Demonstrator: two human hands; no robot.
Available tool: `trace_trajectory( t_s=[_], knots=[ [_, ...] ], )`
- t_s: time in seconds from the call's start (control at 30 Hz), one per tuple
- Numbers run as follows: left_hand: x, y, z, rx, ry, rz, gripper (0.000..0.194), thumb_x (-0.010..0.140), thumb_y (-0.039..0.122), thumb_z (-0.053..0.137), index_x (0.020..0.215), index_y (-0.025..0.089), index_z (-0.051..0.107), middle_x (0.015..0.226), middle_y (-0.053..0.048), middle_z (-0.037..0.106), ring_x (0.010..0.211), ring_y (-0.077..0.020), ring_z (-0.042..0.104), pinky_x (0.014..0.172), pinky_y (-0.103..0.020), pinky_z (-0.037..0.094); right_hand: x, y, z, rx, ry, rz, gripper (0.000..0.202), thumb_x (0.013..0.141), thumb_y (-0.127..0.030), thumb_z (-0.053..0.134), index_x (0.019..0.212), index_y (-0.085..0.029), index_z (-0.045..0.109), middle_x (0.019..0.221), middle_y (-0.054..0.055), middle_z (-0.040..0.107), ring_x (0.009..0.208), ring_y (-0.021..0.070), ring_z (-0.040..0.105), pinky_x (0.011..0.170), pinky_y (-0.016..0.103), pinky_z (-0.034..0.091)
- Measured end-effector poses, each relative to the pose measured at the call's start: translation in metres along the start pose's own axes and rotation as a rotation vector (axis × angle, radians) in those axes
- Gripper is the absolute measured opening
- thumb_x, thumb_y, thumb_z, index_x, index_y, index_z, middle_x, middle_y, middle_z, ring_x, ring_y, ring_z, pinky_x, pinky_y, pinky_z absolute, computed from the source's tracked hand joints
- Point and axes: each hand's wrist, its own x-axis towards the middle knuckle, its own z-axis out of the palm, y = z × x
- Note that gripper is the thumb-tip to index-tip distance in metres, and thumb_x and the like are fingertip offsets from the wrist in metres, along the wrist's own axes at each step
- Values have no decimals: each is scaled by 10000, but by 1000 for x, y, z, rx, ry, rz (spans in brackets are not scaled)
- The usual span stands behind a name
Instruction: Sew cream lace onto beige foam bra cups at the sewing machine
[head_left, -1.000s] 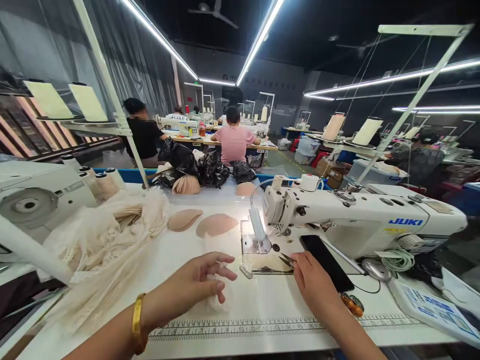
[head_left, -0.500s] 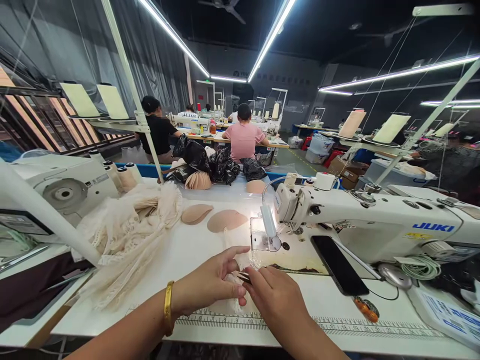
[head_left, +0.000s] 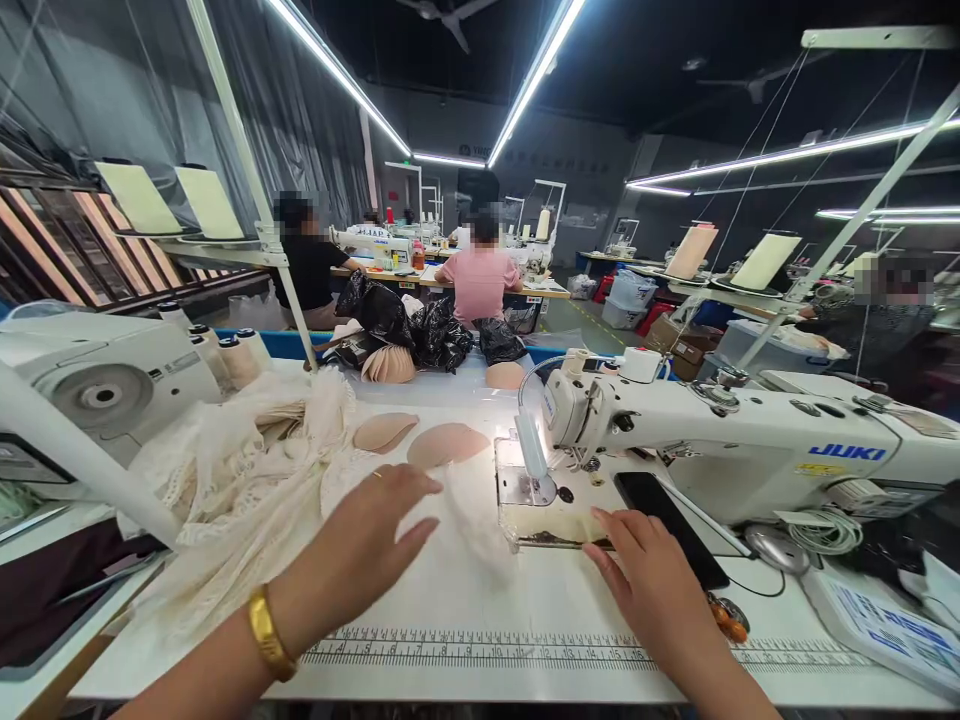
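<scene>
My left hand is over the white tabletop, thumb and fingers apart, with nothing visible in its grasp. Just beyond it are the edge of a cream lace pile and two beige moulded cups, one smaller and one larger. A sheer white strip of lace, blurred, lies between my hands, near the needle plate. On the right, my right hand is spread by the front of the sewing machine bed, beside a black phone. I see nothing held in it.
The sewing machine with its lit lamp fills the right side. A printed ruler runs along the table's front edge. Black plastic bags and stacked cups lie behind. Two co-workers sit ahead.
My hands have parted, left hand moving left and right hand moving right. The lace and a small dark pointed tool were between them before; the tool is now out of sight.
</scene>
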Motion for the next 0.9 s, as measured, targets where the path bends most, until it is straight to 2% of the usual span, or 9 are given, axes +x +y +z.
trace_trajectory(
  t_s=[0.07,0.13,0.27,0.37,0.5,0.6,0.67,0.77,0.9],
  knots=[
    [0,11,31,73,-177,57,486,836,38,590,1282,228,625,1314,-101,642,1180,-306,598,1003,-477,517,6,-24,-3,249,-85,-4,305,1089,-371,437,1207,-183,646,998,128,696,901,273,648,787,401,524],
    [3,17,50,176,-278,49,453,785,-68,513,1125,181,678,1271,-124,642,1133,-318,592,961,-489,511,10,-55,-8,510,-271,38,270,1076,-326,452,1156,-193,673,957,103,697,884,251,661,784,375,526],
    [3,33,54,184,-331,42,248,906,-2,450,854,155,635,959,-104,669,910,-290,600,864,-485,493,11,-104,-9,963,-664,297,280,1008,-467,596,1119,-237,710,1014,70,737,931,247,681,847,367,520],
    [-8,55,44,-93,-363,58,188,999,151,470,903,183,627,895,-69,672,834,-255,602,809,-422,484,19,-117,-2,1384,-601,525,420,985,-580,605,1218,-232,640,1073,64,711,945,224,654,870,348,511],
    [-14,70,30,-515,-444,-35,179,997,398,605,940,241,670,915,-32,704,866,-226,637,861,-356,482,34,-114,5,1719,-441,779,366,905,-550,733,1039,-220,646,838,-12,635,753,156,563,740,278,457],
    [-4,60,28,-691,-242,-284,377,917,559,689,1153,267,658,1215,-84,677,1105,-294,608,971,-407,458,42,-109,-2,1708,-468,734,379,865,-560,772,962,-210,664,794,-21,581,748,153,523,706,264,437],
    [4,52,33,-955,-284,-400,593,809,607,790,1243,240,625,1316,-120,634,1189,-326,582,1013,-441,448,44,-106,-9,1699,-542,658,399,857,-587,771,898,-206,656,764,-20,564,727,154,513,685,265,435],
    [12,47,44,-1396,-504,-465,499,769,551,849,1027,161,673,1038,-105,712,985,-279,659,927,-413,486,44,-98,-13,1737,-617,618,408,850,-577,784,854,-200,627,744,-22,565,684,140,500,654,262,423],
    [13,50,52,-1444,-343,-519,436,721,472,905,902,162,658,886,-42,701,842,-197,620,810,-313,465,41,-84,-5,1698,-544,726,399,854,-536,801,844,-188,604,716,-40,550,629,109,468,608,242,365]
  ],
)
